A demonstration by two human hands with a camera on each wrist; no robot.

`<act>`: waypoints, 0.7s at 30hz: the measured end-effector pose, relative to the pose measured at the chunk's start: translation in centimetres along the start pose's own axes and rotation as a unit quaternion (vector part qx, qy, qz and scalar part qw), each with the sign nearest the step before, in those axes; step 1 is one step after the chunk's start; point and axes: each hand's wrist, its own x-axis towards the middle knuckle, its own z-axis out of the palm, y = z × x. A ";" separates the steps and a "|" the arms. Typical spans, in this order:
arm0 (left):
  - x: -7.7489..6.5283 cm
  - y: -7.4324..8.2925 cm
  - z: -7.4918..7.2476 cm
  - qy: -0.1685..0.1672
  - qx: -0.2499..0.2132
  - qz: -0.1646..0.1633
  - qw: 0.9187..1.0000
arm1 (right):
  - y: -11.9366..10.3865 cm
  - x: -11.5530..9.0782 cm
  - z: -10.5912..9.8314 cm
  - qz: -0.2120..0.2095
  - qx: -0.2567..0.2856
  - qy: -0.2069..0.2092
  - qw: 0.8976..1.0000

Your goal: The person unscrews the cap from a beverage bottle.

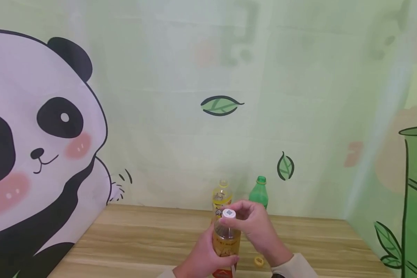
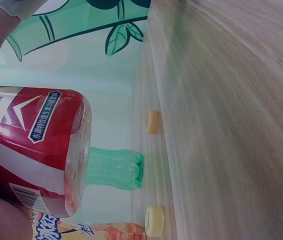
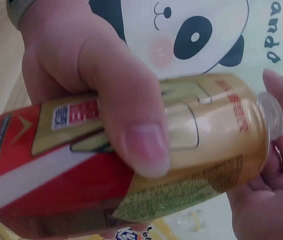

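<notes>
A plastic drink bottle (image 1: 225,244) with a gold and red label is held upright, its base above the table in the left wrist view. My left hand (image 1: 205,255) grips its body, the thumb lying across the front label (image 3: 206,125). At the top, my right hand (image 1: 257,226) pinches the white cap (image 1: 229,213) between thumb and fingers. In the right wrist view those fingers surround the clear neck (image 3: 276,117), partly hiding it. Behind the hands stand a yellow-labelled bottle (image 1: 222,195) and a green bottle (image 1: 259,192), both with no cap visible.
A yellow cap (image 1: 258,261) lies on the wooden table (image 1: 142,231) near my right wrist. The left wrist view shows an orange-looking cap (image 2: 152,122) and a pale yellow cap (image 2: 155,221) on the tabletop. A printed panda backdrop (image 1: 160,116) stands behind the table.
</notes>
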 end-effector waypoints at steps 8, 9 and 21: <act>0.1 0.2 -0.2 -0.009 0.004 0.020 1.000 | 0.8 0.7 -1.2 -0.032 0.020 -0.090 0.995; 0.1 0.2 -0.2 -0.009 0.004 0.021 1.000 | 0.9 0.8 -1.4 -0.035 0.020 -0.100 0.994; 0.3 0.4 -0.3 -0.001 0.009 0.029 1.000 | 0.7 0.8 -1.3 -0.039 -0.002 -0.098 0.994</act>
